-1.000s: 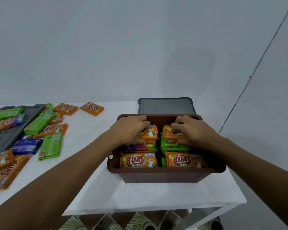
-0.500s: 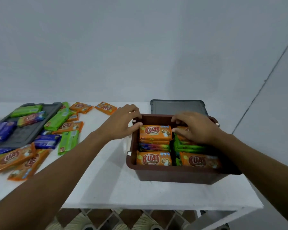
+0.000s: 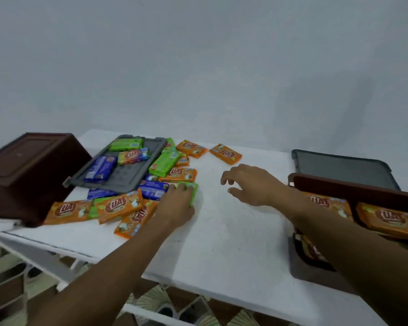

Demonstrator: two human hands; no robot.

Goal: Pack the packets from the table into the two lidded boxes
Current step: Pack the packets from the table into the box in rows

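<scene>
My left hand (image 3: 177, 204) lies over a green packet (image 3: 193, 192) at the right edge of the loose pile, fingers curled over its top and thumb along its side. Around it lie several orange packets (image 3: 119, 205), blue packets (image 3: 154, 188) and green ones (image 3: 164, 162). My right hand (image 3: 250, 184) hovers above bare table to the right, fingers spread and holding nothing. At the right edge stands an open brown box (image 3: 353, 191) with orange packets (image 3: 386, 220) stacked inside; my right forearm crosses its left side.
A second brown box (image 3: 28, 170) sits tilted at the table's left end. A grey lid (image 3: 125, 177) beside it carries a few packets. Another grey lid (image 3: 339, 168) lies behind the right box. The white table (image 3: 233, 243) ends close to me.
Both hands left the right box and moved left. My left hand reached the pile and landed on a green packet; my right hand now hangs over the table. The view swung left.
</scene>
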